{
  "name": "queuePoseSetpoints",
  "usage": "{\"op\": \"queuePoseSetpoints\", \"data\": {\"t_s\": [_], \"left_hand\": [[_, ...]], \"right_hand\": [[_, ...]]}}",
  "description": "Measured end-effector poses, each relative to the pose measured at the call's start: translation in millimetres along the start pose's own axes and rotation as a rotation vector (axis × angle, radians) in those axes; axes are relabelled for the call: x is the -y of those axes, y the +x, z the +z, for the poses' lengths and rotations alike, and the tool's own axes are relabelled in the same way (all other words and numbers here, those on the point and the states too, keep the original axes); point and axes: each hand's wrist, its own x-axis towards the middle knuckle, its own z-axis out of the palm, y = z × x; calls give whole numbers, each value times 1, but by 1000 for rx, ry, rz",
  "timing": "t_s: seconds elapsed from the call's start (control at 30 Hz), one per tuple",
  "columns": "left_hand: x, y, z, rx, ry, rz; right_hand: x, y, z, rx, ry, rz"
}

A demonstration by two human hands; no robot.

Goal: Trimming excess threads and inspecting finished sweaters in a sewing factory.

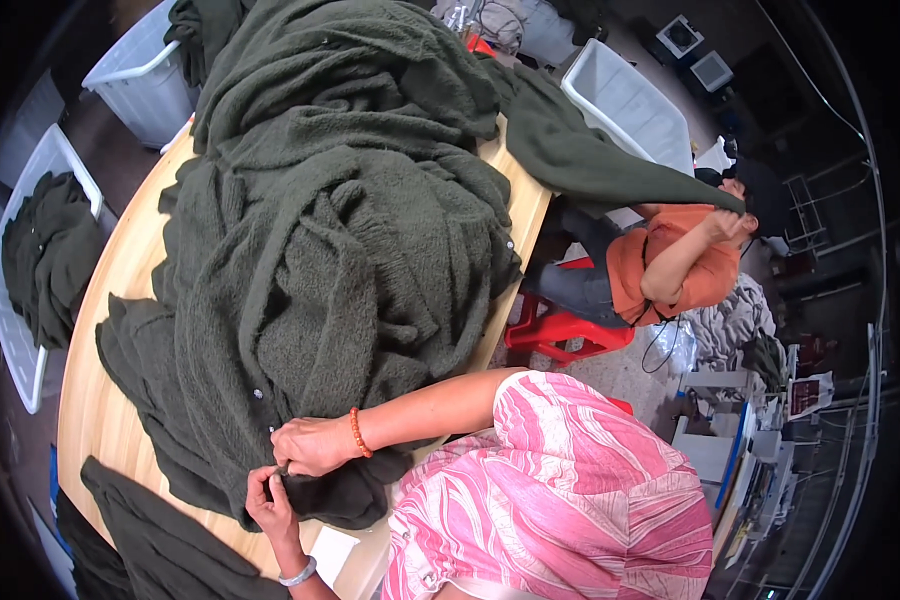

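At the near edge of the table [85,400], the left hand [272,508] pinches a small fold of a dark green garment [345,497] between thumb and fingertips. The right hand [315,447] is curled closed on the same cloth just beside it, knuckles up, probably so that the short stretch between them lies steady. The garment runs into a large pile [360,250] of like cloth heaped toward the far end (where one piece ends and the next begins, I cannot tell); the heap's weight likely anchors the held part. Another dark garment [175,535] lies apart on the near left, perhaps to stay separate from the heap. A white tub [20,350] at left holds more cloth, presumably off the floor. At far right, a person in an orange top [675,255] lifts a long dark piece [590,150] clear of the table.
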Motion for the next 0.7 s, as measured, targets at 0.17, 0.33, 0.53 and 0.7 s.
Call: {"op": "queuePoseSetpoints", "data": {"t_s": [0.17,0.33,0.53,0.7], "left_hand": [[-5,0,2,-23,-46,-51],[-14,0,7,-87,60,90],[-23,-2,2,20,355,384],[-14,-17,-4,-12,371,309]], "right_hand": [[-2,-7,6,-34,-46,-34],[-6,-8,5,-45,-102,-60],[-5,-13,4,98,-121,-79],[-6,-6,16,103,9,-157]]}}
